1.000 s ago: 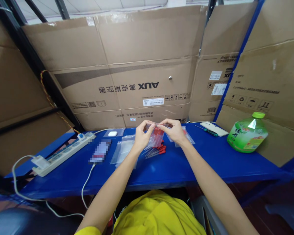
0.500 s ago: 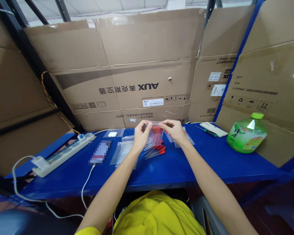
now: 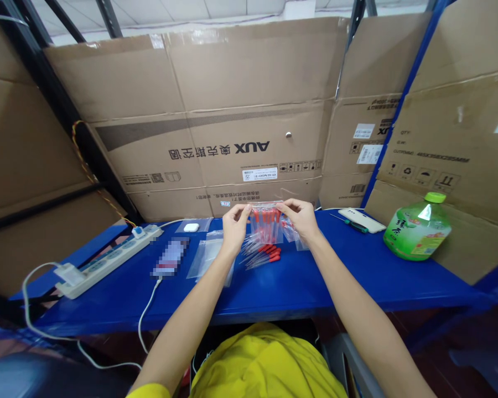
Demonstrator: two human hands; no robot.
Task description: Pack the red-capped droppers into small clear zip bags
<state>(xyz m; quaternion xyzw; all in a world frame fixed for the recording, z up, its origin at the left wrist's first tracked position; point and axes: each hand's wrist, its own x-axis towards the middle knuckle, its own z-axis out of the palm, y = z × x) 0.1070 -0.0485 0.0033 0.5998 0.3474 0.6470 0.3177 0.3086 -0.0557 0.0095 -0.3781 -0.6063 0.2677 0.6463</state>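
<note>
My left hand [image 3: 234,228] and my right hand [image 3: 302,216] pinch the two top corners of a small clear plastic bag [image 3: 266,224] and hold it upright above the blue shelf [image 3: 274,287]. Red-handled tools show inside the bag. Under it, loose red-handled screwdrivers [image 3: 265,254] lie in a pile on the shelf. Empty clear bags [image 3: 209,255] lie flat to the left of my left hand, and another clear bag [image 3: 294,235] lies below my right hand.
A white power strip [image 3: 108,260] with cables lies at the left. A phone [image 3: 170,257] and a small white earbud case [image 3: 191,227] sit nearby. A green bottle [image 3: 417,226] stands at the right, beside a white device [image 3: 362,218]. Cardboard boxes [image 3: 240,121] wall the back.
Both hands have moved apart along the top of the bag, and the bag now hangs flat and upright, a little higher than before.
</note>
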